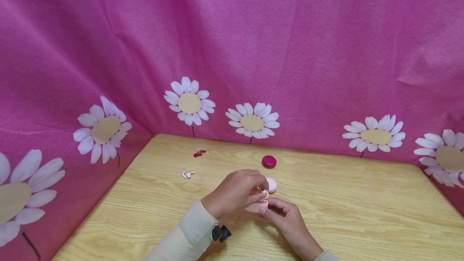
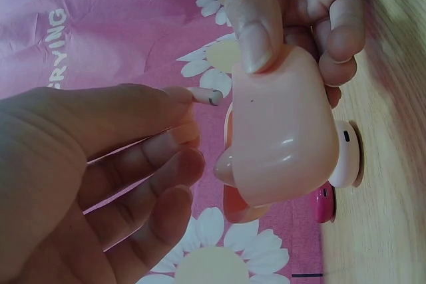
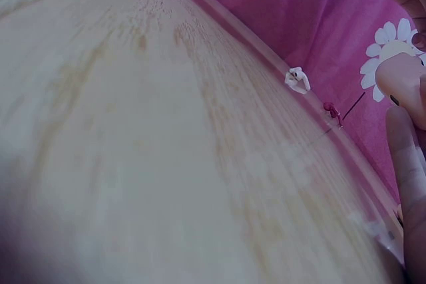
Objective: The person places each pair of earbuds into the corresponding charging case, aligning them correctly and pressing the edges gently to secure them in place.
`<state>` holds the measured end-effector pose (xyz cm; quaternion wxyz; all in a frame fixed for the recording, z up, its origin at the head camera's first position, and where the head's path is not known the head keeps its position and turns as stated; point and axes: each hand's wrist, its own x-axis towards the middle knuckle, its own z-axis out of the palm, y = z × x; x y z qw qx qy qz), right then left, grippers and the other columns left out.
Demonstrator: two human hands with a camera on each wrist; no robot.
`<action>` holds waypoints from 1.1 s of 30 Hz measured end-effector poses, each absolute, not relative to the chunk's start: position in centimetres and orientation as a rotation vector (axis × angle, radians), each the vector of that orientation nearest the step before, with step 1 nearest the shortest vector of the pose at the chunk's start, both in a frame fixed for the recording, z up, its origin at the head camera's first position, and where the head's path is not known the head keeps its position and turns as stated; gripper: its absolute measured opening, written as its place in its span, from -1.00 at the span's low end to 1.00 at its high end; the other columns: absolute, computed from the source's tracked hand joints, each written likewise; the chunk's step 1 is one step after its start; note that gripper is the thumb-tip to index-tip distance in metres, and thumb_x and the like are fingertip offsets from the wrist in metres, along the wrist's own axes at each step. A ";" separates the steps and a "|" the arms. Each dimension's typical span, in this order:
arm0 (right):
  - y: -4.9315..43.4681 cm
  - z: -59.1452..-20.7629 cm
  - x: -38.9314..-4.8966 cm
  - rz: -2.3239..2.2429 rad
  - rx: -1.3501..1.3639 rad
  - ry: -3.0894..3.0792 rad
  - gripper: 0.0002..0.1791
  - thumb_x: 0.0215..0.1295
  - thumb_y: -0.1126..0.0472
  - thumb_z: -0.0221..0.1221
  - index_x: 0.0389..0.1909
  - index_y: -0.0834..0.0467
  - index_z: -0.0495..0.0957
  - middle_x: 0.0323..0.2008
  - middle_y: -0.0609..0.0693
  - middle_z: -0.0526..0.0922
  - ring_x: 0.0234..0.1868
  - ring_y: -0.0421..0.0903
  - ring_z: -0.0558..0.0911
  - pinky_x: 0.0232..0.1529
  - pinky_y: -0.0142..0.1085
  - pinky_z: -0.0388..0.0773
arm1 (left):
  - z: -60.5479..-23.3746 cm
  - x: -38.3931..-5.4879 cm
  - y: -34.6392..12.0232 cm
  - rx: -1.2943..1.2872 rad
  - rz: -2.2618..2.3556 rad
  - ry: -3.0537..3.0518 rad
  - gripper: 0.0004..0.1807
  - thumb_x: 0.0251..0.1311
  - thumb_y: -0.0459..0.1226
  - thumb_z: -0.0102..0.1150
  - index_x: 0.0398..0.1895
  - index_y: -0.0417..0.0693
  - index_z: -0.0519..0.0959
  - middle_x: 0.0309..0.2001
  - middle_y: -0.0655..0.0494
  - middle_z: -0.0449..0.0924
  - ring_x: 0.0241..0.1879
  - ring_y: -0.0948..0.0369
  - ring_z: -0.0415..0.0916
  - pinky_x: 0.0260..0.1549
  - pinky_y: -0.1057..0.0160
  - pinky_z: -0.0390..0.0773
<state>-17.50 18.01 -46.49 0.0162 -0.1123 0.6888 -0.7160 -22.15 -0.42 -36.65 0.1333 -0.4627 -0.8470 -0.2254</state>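
Note:
My right hand [image 1: 291, 222] holds a peach earbud case [image 2: 286, 131], its thumb pressed on the glossy shell. The lid is flipped open, and a rounded peach part [image 2: 225, 167], perhaps an earbud, pokes out at the opening. Just beside that opening, my left hand [image 1: 233, 192] pinches a peach earbud between thumb and fingertips; its stem [image 2: 208, 96] sticks out toward the case, apart from it in the left wrist view. The rest of this earbud is hidden by the fingers. At the right wrist view's edge, a fingertip touches the case [image 3: 399, 81].
Behind the hands, a pale pink round case [image 1: 272, 185] and a magenta round case [image 1: 269, 161] stand on the wooden table [image 1: 362, 204]. To the left lie pale earbuds [image 1: 189, 175] and dark pink earbuds [image 1: 199, 154]. A pink flowered cloth [image 1: 308, 51] hangs around the table.

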 end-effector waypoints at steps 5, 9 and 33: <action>18.0 -46.4 -17.5 -2.217 -0.341 2.143 -0.64 0.26 0.28 0.24 0.00 0.42 0.53 -0.18 0.06 0.68 -0.23 -0.13 0.67 -0.13 -0.21 0.63 | -36.7 -22.1 -0.4 -1.341 -0.661 -2.457 -0.93 0.16 -0.19 0.34 -0.34 0.09 0.63 -0.39 0.36 0.53 -0.45 0.40 0.38 -0.43 0.53 0.34; 18.0 -46.5 -17.6 -2.225 -0.342 2.135 -0.64 0.26 0.28 0.25 0.00 0.42 0.54 -0.18 0.06 0.68 -0.23 -0.13 0.67 -0.13 -0.21 0.63 | -36.7 -22.1 -0.4 -1.342 -0.669 -2.478 -0.91 0.15 -0.20 0.36 -0.34 0.08 0.62 -0.39 0.35 0.53 -0.45 0.40 0.39 -0.43 0.54 0.35; 17.9 -46.5 -17.5 -2.245 -0.345 2.108 -0.65 0.26 0.29 0.25 -0.01 0.43 0.54 -0.16 0.00 0.68 -0.19 -0.14 0.67 -0.12 -0.19 0.63 | -37.3 -22.3 0.0 -1.366 -0.647 -2.543 -0.88 0.10 -0.20 0.39 -0.39 0.10 0.59 -0.43 0.35 0.49 -0.50 0.46 0.32 -0.49 0.54 0.31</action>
